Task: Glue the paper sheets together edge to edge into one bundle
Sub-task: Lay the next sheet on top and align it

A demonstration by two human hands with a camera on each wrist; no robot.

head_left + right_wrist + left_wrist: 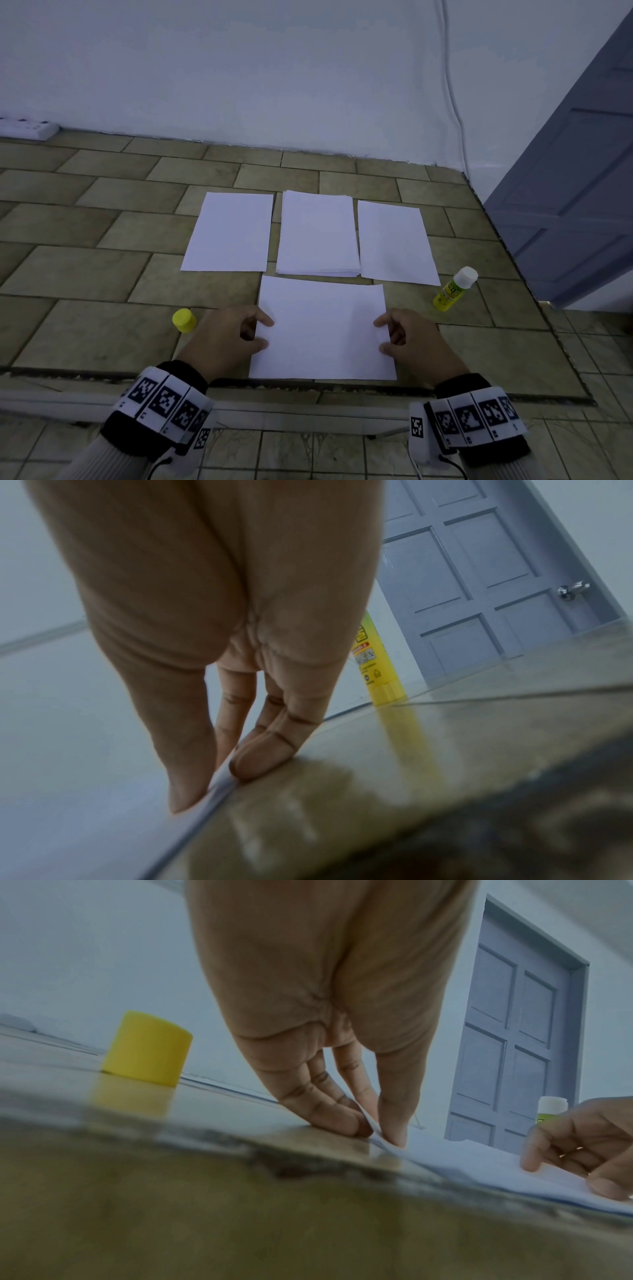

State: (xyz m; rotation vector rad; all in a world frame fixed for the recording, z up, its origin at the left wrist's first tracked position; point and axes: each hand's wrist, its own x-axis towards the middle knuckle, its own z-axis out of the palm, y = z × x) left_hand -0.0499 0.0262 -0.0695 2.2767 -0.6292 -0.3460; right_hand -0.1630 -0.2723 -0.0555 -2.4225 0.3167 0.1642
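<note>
A white paper sheet (322, 329) lies crosswise on the tiled floor, close in front of me. My left hand (266, 333) pinches its left edge, thumb on top (377, 1134). My right hand (380, 335) pinches the right edge the same way (214, 787). Beyond it lie a single sheet (229, 233) on the left, a stack of sheets (318, 234) in the middle and another single sheet (395, 243) on the right. An uncapped yellow glue stick (454, 289) stands to the right, and its yellow cap (184, 320) sits beside my left hand.
A white wall runs along the back of the floor, with a power strip (27, 128) at far left and a cable (452, 96) hanging down. A grey-blue door (582, 192) stands at right. A dark floor joint (308, 385) crosses just under the near sheet.
</note>
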